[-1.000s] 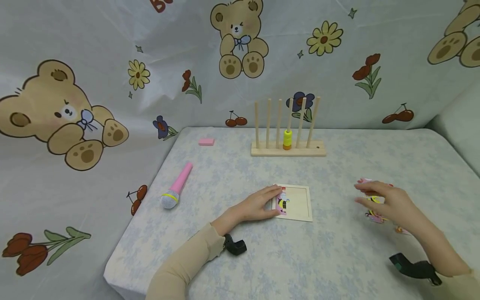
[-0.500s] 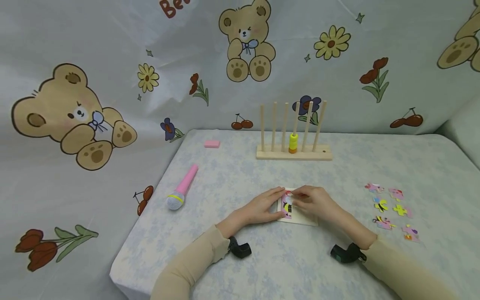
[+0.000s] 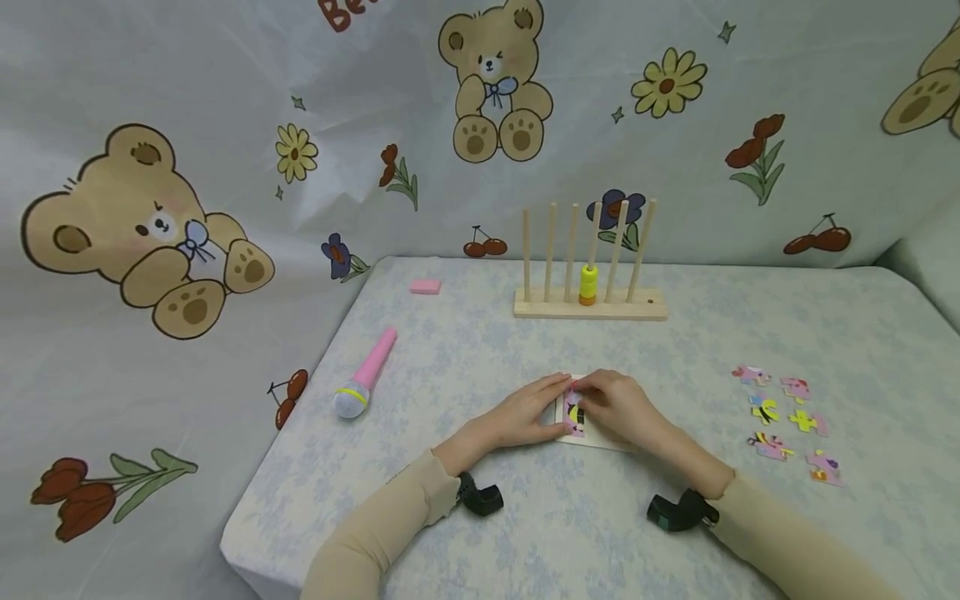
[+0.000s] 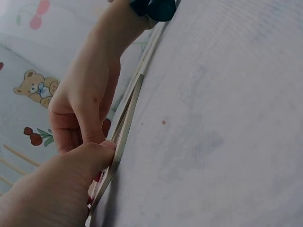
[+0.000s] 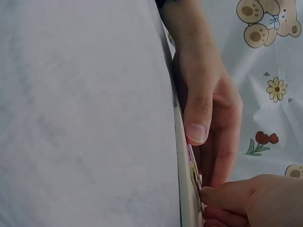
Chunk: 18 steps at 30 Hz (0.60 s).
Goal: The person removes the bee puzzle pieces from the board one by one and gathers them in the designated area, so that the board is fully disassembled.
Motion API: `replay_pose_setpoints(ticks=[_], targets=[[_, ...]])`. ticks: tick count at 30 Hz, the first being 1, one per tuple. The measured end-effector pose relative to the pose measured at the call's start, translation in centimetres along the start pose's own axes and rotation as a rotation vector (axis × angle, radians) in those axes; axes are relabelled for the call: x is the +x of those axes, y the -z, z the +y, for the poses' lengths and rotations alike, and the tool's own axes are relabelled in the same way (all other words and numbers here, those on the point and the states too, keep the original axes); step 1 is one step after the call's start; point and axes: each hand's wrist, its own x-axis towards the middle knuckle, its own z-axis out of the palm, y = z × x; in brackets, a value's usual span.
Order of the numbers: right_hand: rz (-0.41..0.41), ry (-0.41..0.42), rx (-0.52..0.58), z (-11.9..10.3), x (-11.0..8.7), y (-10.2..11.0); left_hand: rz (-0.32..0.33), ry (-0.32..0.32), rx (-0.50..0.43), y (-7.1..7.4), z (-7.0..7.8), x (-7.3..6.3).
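A small pale wooden puzzle tray [image 3: 602, 436] lies mid-table, pink picture pieces [image 3: 575, 414] with a yellow-and-black figure filling its left side. My left hand [image 3: 517, 414] holds the tray at its left end, thumb near the front corner and fingers toward the back one. In the left wrist view its thumb presses on the tray's edge [image 4: 124, 132]. Over the tray's back part, my right hand [image 3: 618, 406] bends its thumb and fingers together in a pinch on a puzzle piece, mostly hidden by the fingers. The right wrist view shows both hands meeting over the tray [image 5: 185, 175].
Several loose puzzle pieces [image 3: 769, 409] lie in two columns at the right. Behind the tray stands a wooden peg rack [image 3: 540, 309] with yellow and orange rings [image 3: 588, 285] on one peg. A pink toy microphone [image 3: 372, 361] and a pink block [image 3: 425, 287] lie left.
My right hand has come left from the loose pieces to the tray, then settled slightly farther left over it. My left hand stays on the tray. The head view has shifted a little.
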Motion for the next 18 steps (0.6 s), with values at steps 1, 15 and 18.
replay_pose_setpoints(ticks=[1, 15, 18], targets=[[0.004, -0.006, 0.005, 0.03, 0.05, -0.03, 0.0, 0.001, -0.001, 0.01, 0.02, 0.01], [-0.004, -0.07, 0.063, 0.16, 0.65, -0.04, -0.011, 0.038, -0.025, 0.02, 0.0, 0.17], [-0.005, -0.071, 0.057, 0.24, 0.84, -0.06, -0.014, 0.039, -0.023, -0.02, -0.1, 0.19]])
